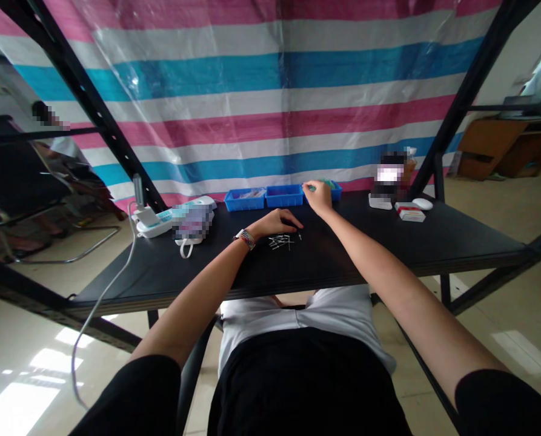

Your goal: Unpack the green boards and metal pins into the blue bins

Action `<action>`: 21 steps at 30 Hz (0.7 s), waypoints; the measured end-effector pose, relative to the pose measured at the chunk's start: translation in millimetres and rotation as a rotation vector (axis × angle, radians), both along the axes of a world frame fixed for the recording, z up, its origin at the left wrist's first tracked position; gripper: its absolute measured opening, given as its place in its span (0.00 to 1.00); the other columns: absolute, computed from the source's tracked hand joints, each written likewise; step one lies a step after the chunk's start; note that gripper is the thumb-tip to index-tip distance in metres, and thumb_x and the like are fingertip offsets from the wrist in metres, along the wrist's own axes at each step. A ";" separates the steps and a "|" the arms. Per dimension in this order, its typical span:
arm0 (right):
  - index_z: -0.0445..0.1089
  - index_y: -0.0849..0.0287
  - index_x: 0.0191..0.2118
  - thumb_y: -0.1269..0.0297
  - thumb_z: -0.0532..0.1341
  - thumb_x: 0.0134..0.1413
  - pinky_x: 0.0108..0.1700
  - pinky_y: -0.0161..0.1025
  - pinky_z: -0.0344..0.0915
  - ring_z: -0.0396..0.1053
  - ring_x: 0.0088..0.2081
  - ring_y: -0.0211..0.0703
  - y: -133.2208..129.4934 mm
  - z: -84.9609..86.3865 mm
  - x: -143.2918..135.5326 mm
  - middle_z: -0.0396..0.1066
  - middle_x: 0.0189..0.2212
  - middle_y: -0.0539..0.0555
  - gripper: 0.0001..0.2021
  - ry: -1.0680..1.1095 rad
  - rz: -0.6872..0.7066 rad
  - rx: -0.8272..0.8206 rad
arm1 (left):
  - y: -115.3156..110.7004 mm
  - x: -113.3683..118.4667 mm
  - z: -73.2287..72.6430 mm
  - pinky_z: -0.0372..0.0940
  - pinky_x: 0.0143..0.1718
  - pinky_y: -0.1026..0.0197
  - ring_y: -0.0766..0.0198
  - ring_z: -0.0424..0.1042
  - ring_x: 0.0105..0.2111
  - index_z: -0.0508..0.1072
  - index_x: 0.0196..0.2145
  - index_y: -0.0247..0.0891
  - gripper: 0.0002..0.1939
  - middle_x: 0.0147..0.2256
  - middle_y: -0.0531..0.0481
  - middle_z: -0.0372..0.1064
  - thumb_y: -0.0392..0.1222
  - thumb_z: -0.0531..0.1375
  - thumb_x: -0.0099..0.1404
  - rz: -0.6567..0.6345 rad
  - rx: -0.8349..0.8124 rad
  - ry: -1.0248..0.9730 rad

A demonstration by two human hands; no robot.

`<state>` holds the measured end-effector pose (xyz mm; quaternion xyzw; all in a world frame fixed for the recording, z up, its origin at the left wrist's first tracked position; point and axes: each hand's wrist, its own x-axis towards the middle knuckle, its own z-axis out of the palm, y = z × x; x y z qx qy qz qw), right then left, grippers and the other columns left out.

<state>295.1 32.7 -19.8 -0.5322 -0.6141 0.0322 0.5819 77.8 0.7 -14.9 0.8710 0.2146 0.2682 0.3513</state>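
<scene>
My left hand [277, 223], with a band on the wrist, rests low over the black tabletop, fingers stretched out and slightly curved. Just under it lies a small pile of thin silvery metal pieces [280, 241], too small to name exactly. One more short piece [300, 235] is close to its fingertips. My right hand [319, 197] is raised at the front left of the right-hand blue bin [336, 194], its fingers pinched together. What they hold, if anything, is too small to make out. Greenish contents show in that bin behind the hand.
The middle blue bin [283, 197] and left blue bin [245, 201], with clear plastic inside, stand along the back. A power strip [161, 224] and a pouch [192, 223] are at left. At right are a small red-and-white box [410, 212] and a white mouse [422, 204].
</scene>
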 end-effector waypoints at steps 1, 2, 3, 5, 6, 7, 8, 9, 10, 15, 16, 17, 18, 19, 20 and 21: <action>0.78 0.57 0.32 0.67 0.63 0.63 0.54 0.45 0.72 0.79 0.46 0.55 -0.8 -0.6 1.0 0.83 0.39 0.59 0.09 -0.010 0.004 -0.002 | 0.2 0.0 0.1 0.73 0.48 0.54 0.53 0.80 0.41 0.90 0.36 0.45 0.12 0.39 0.43 0.83 0.40 0.76 0.51 -0.007 0.003 0.012; 0.78 0.57 0.31 0.67 0.62 0.62 0.52 0.44 0.72 0.79 0.44 0.53 -2.0 -1.1 1.3 0.83 0.38 0.58 0.09 -0.024 0.008 -0.009 | 0.5 0.0 0.1 0.73 0.49 0.54 0.52 0.80 0.42 0.90 0.36 0.45 0.11 0.39 0.44 0.84 0.41 0.76 0.51 -0.012 0.006 0.024; 0.77 0.56 0.31 0.66 0.62 0.62 0.50 0.43 0.71 0.78 0.42 0.52 -3.4 -1.3 0.9 0.82 0.36 0.57 0.09 -0.040 0.015 -0.019 | 1.0 0.0 -0.1 0.73 0.49 0.54 0.52 0.79 0.42 0.90 0.35 0.45 0.10 0.39 0.44 0.84 0.41 0.76 0.51 -0.014 0.011 0.035; 0.76 0.56 0.30 0.66 0.62 0.62 0.46 0.40 0.71 0.77 0.38 0.48 -6.4 -1.7 -2.2 0.80 0.34 0.54 0.09 -0.062 0.029 -0.040 | 2.1 0.0 -0.7 0.73 0.48 0.54 0.52 0.79 0.42 0.89 0.34 0.45 0.08 0.37 0.44 0.83 0.42 0.75 0.54 -0.027 0.031 0.050; 0.76 0.56 0.30 0.65 0.62 0.62 0.44 0.39 0.70 0.76 0.35 0.46 -8.0 -1.8 -4.5 0.79 0.33 0.54 0.09 -0.062 0.039 -0.049 | 2.8 -0.1 -1.1 0.73 0.47 0.55 0.53 0.79 0.42 0.89 0.33 0.45 0.06 0.36 0.44 0.83 0.42 0.75 0.55 -0.038 0.044 0.052; 0.75 0.56 0.29 0.65 0.62 0.61 0.42 0.38 0.69 0.75 0.33 0.44 -9.6 -1.8 -7.2 0.78 0.33 0.53 0.09 -0.056 0.053 -0.059 | 3.5 -0.2 -1.6 0.73 0.46 0.55 0.53 0.80 0.41 0.88 0.32 0.45 0.05 0.36 0.44 0.83 0.42 0.75 0.55 -0.051 0.057 0.052; 0.75 0.56 0.29 0.64 0.62 0.61 0.40 0.38 0.69 0.74 0.31 0.43 -11.3 -1.8 -10.0 0.78 0.32 0.52 0.09 -0.042 0.073 -0.072 | 4.1 -0.2 -2.2 0.73 0.46 0.56 0.53 0.80 0.41 0.88 0.32 0.45 0.04 0.35 0.44 0.83 0.42 0.74 0.56 -0.060 0.067 0.051; 0.75 0.56 0.30 0.64 0.62 0.61 0.39 0.38 0.68 0.73 0.28 0.42 -12.9 -1.6 -12.6 0.78 0.32 0.52 0.09 -0.023 0.095 -0.088 | 4.7 -0.2 -2.7 0.73 0.44 0.56 0.54 0.80 0.40 0.88 0.31 0.45 0.03 0.34 0.44 0.83 0.42 0.74 0.56 -0.064 0.071 0.049; 0.75 0.56 0.30 0.63 0.62 0.61 0.37 0.38 0.68 0.72 0.27 0.41 -14.6 -1.2 -15.0 0.78 0.31 0.51 0.09 -0.003 0.120 -0.105 | 5.1 -0.1 -3.4 0.73 0.43 0.57 0.55 0.80 0.39 0.88 0.31 0.44 0.03 0.34 0.44 0.82 0.42 0.74 0.56 -0.061 0.067 0.049; 0.75 0.56 0.29 0.62 0.65 0.58 0.32 0.37 0.65 0.70 0.21 0.38 -20.6 1.0 -21.0 0.75 0.25 0.47 0.07 0.109 0.206 -0.156 | 7.7 0.1 -7.2 0.71 0.38 0.58 0.58 0.77 0.32 0.85 0.30 0.40 0.05 0.32 0.46 0.81 0.42 0.73 0.54 0.035 -0.066 0.004; 0.75 0.56 0.28 0.62 0.65 0.58 0.32 0.36 0.65 0.70 0.20 0.38 -21.0 1.0 -21.2 0.74 0.22 0.46 0.08 0.130 0.214 -0.172 | 9.0 -0.4 -7.6 0.71 0.37 0.59 0.59 0.76 0.31 0.84 0.30 0.39 0.06 0.31 0.47 0.80 0.43 0.73 0.55 0.067 -0.093 -0.031; 0.74 0.56 0.26 0.63 0.65 0.58 0.31 0.36 0.65 0.69 0.19 0.38 -21.0 0.7 -21.3 0.72 0.20 0.46 0.10 0.142 0.222 -0.195 | 10.5 -1.0 -7.6 0.70 0.37 0.59 0.60 0.75 0.31 0.83 0.30 0.38 0.07 0.30 0.47 0.80 0.43 0.72 0.56 0.103 -0.110 -0.075; 0.72 0.56 0.23 0.63 0.65 0.59 0.31 0.36 0.64 0.68 0.19 0.37 -20.7 0.2 -21.4 0.70 0.18 0.45 0.13 0.143 0.230 -0.225 | 12.1 -1.9 -7.2 0.69 0.38 0.60 0.61 0.74 0.31 0.82 0.31 0.38 0.08 0.31 0.48 0.79 0.44 0.72 0.57 0.143 -0.115 -0.125; 0.70 0.56 0.21 0.63 0.65 0.60 0.30 0.36 0.64 0.67 0.18 0.37 -20.3 -0.5 -21.7 0.68 0.16 0.45 0.16 0.136 0.238 -0.256 | 13.9 -3.0 -6.3 0.69 0.39 0.60 0.62 0.74 0.32 0.81 0.31 0.38 0.08 0.31 0.48 0.78 0.44 0.72 0.58 0.184 -0.110 -0.178; 0.67 0.56 0.19 0.63 0.65 0.61 0.29 0.35 0.63 0.66 0.17 0.37 -19.8 -1.4 -22.3 0.67 0.15 0.46 0.19 0.127 0.249 -0.286 | 15.4 -4.2 -5.0 0.68 0.40 0.60 0.62 0.73 0.33 0.80 0.31 0.38 0.08 0.32 0.49 0.78 0.44 0.71 0.59 0.228 -0.099 -0.232; 0.66 0.56 0.17 0.63 0.65 0.62 0.27 0.35 0.62 0.65 0.16 0.36 -19.3 -2.3 -23.3 0.66 0.14 0.46 0.21 0.124 0.266 -0.316 | 16.7 -5.6 -3.4 0.68 0.41 0.60 0.63 0.73 0.34 0.79 0.31 0.38 0.08 0.32 0.49 0.77 0.44 0.71 0.59 0.272 -0.090 -0.280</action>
